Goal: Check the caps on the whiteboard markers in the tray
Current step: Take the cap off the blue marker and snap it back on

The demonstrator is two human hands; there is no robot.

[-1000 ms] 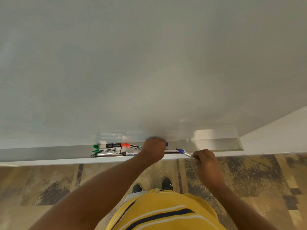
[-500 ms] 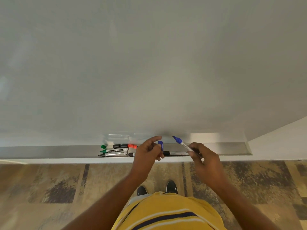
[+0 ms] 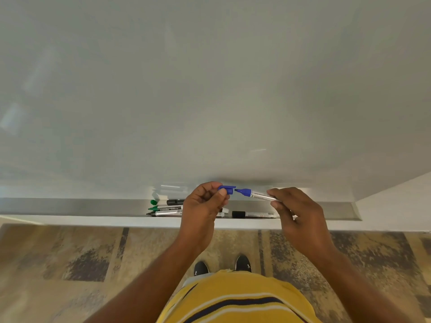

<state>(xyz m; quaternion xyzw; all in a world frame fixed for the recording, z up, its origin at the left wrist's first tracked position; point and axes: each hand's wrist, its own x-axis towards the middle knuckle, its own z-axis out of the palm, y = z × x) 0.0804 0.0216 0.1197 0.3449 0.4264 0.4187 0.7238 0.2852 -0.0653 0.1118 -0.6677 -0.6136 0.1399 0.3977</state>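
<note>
Two hands are seen above the tray [image 3: 70, 207]. The left hand [image 3: 203, 206] is closed on one blue cap [image 3: 226, 189], pinched at the fingertips; the right hand [image 3: 296, 213] is closed on one blue marker [image 3: 255, 194], its bare tip pointed toward 9 o'clock, just short of the cap mouth. One capped black marker [image 3: 254, 214] is noted lying in the tray at 6 o'clock from the held marker. At 9 o'clock from the left hand, four further items are counted: a green cap end [image 3: 153, 202], a black cap [image 3: 175, 202], a green-tipped marker [image 3: 166, 208], a dark-tipped marker [image 3: 164, 213]. Their right ends are hidden behind the left hand, so no full count can be given. Two shoes [image 3: 242, 264] are partly cut off by the yellow shirt [image 3: 233, 299].
</note>
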